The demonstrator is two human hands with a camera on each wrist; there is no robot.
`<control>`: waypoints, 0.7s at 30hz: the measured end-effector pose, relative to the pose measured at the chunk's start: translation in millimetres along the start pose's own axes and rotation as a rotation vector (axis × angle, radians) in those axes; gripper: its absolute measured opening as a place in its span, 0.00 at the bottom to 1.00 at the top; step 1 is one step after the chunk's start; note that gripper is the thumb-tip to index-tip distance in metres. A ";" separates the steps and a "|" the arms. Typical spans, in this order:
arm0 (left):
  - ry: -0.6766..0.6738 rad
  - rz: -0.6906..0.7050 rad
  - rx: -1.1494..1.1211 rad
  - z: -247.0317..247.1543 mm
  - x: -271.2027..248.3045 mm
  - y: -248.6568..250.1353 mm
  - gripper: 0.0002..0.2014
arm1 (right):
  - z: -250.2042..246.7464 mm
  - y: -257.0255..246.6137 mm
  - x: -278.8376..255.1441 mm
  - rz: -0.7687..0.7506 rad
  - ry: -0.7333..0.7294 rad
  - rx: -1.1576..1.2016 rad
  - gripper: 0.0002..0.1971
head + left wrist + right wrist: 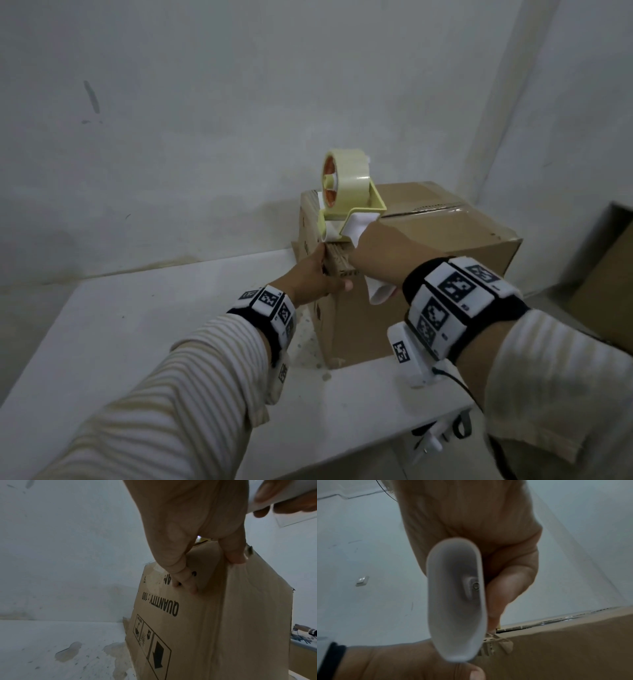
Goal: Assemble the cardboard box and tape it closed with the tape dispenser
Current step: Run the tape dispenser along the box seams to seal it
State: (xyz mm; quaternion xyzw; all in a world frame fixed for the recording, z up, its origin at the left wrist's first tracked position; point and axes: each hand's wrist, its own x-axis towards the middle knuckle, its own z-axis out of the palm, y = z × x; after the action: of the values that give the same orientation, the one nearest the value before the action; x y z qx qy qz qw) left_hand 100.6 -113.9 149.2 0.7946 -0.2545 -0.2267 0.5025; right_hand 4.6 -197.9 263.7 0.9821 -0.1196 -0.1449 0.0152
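A brown cardboard box [428,267] stands on the white table [144,329], its top flaps folded down along a centre seam. My right hand [376,253] grips the white handle [455,601] of a yellow tape dispenser [346,192], whose front end sits at the box's near-left top corner. My left hand [318,274] clamps that same corner [212,588], with the thumb on the near side and the fingers [187,582] on the printed left side. The roll of pale tape stands upright above the box.
A grey wall rises close behind the box. More flat cardboard [606,274] leans at the right edge of the head view. The table's front edge runs under my right wrist, and stains mark its surface [68,653] left of the box.
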 end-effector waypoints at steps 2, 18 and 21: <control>0.027 0.011 0.025 -0.3 -1.5 -2.6 0.41 | 3.4 0.3 -13.4 -0.002 -0.051 -0.125 0.22; 0.280 0.061 0.163 25.0 -16.0 -9.6 0.45 | 27.2 24.8 -68.6 0.027 0.032 0.237 0.13; 0.291 0.053 0.278 27.0 -13.7 -10.5 0.36 | 30.6 25.3 -72.1 0.024 0.022 0.196 0.10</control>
State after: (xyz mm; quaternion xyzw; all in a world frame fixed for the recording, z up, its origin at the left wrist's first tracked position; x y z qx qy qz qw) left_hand 75.4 -119.9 130.4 0.8737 -0.2288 -0.0587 0.4253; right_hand -77.1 -205.0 256.2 0.9789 -0.1447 -0.1216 -0.0779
